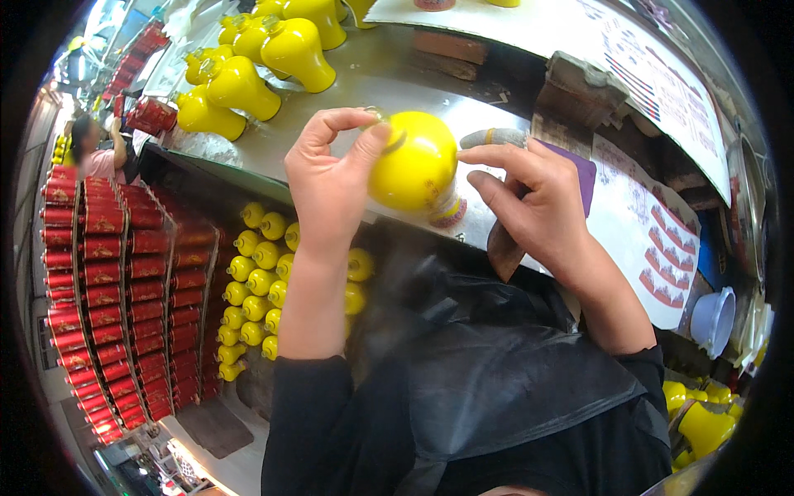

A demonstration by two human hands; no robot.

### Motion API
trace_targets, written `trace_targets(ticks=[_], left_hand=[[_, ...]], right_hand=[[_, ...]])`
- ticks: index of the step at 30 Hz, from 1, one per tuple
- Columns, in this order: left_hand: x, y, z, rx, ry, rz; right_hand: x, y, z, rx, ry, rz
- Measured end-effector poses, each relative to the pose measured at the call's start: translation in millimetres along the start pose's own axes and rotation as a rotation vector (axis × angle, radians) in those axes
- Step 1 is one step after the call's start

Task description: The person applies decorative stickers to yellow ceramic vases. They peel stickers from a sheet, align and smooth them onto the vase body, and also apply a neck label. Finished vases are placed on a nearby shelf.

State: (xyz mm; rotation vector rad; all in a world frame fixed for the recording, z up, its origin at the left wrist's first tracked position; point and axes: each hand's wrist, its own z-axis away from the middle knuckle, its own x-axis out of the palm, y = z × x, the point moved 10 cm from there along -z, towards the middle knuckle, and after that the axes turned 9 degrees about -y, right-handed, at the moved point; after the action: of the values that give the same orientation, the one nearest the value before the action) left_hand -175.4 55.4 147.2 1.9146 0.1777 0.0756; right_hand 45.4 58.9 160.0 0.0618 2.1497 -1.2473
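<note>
Apparently partway — yellow vase (pixel 413 165) tilted over the bench (pixel 364 74), patterned band (pixel 449 216) at its base, visible upper body plain. Left hand (pixel 327 174) pinches the neck; right hand (pixel 542 194) points a forefinger at its side — can't tell if curled fingers grip anything. Unused motifs (pixel 668 240) remain.

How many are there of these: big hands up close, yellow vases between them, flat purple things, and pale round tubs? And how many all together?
Hands up close: 2 (left hand, right hand)
Yellow vase between them: 1
Flat purple thing: 1
Pale round tub: 1
Total: 5
</note>
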Motion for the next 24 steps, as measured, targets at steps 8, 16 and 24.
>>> trace_targets(ticks=[8, 16, 24], left_hand=[[-21.6, -18.2, 0.7, -0.072, 0.105, 0.127], [-18.3, -12.9, 8.5, -0.098, 0.079, 0.084], [-12.7, -2.9, 10.7, -0.015, 0.092, -0.123]], right_hand=[[39.2, -32.5, -16.1, -0.149, -0.07, 0.029], [47.4, -25.7, -38.9, -0.149, -0.062, 0.118], [43.7, -44.8, -22.4, -0.254, -0.072, 0.168]])
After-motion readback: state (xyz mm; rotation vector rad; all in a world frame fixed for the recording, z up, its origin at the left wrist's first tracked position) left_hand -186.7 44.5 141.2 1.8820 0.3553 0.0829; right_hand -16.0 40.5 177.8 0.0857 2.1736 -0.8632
